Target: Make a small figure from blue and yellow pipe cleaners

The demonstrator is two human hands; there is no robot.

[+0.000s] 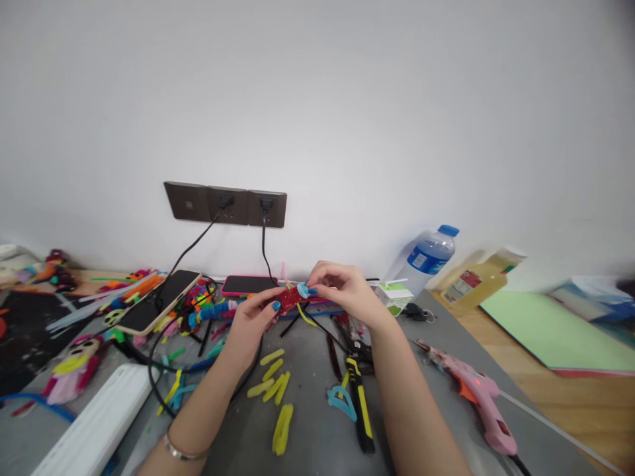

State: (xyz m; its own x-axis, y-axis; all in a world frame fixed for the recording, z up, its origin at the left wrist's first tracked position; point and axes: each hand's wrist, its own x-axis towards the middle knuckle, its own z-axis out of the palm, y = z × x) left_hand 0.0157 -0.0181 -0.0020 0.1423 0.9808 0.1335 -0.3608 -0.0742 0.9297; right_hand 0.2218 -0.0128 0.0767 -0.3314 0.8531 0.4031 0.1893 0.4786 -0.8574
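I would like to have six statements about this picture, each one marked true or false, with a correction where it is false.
1. The left hand holds a red piece. True.
2. The right hand rests on the glue gun. False: it is at the light blue end of the red piece, and the glue gun lies apart on the right.
3. The bracelet is on the right arm. False: it is on the left arm.
4. Several yellow pieces lie on the grey table. True.
5. The black-and-yellow tool lies left of the yellow pieces. False: it lies right of them.
6. The bottle has a blue cap. True.
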